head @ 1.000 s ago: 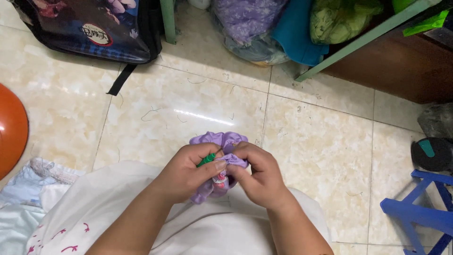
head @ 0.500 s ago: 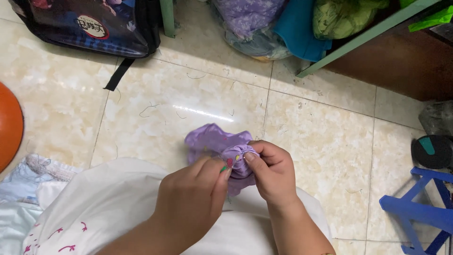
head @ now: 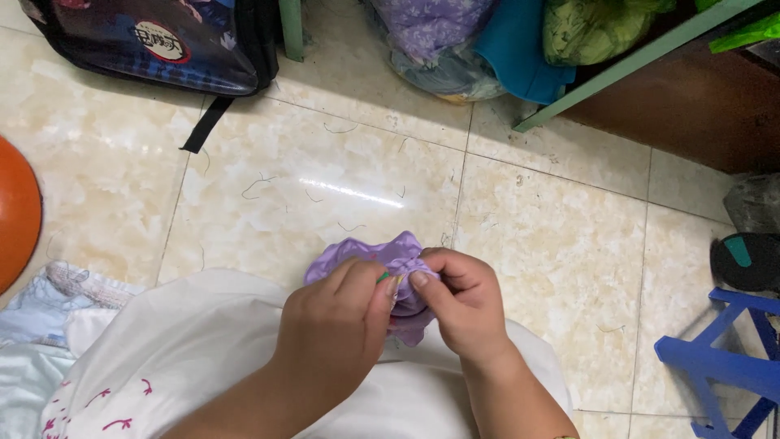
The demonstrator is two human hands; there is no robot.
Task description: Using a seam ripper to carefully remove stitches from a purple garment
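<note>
A small bunched piece of purple cloth (head: 382, 252) sits between both hands above a white garment (head: 187, 349) spread over my lap. My left hand (head: 333, 333) pinches the cloth's near edge with thumb and fingers, and a bit of green shows at the fingertips. My right hand (head: 463, 305) grips the same cloth from the right, thumb pressed on top. The lower part of the cloth is hidden by the hands.
Beige tiled floor (head: 325, 187) with stray threads. A dark backpack (head: 154, 41) lies at the top left, bags of cloth (head: 455, 36) at the top middle under a green shelf frame (head: 634, 61). An orange round object (head: 16, 211) is at the left, a blue stool (head: 723, 366) at the right.
The hands have shifted slightly on the purple cloth; the left hand has closed in against the right and more cloth is bunched between them.
</note>
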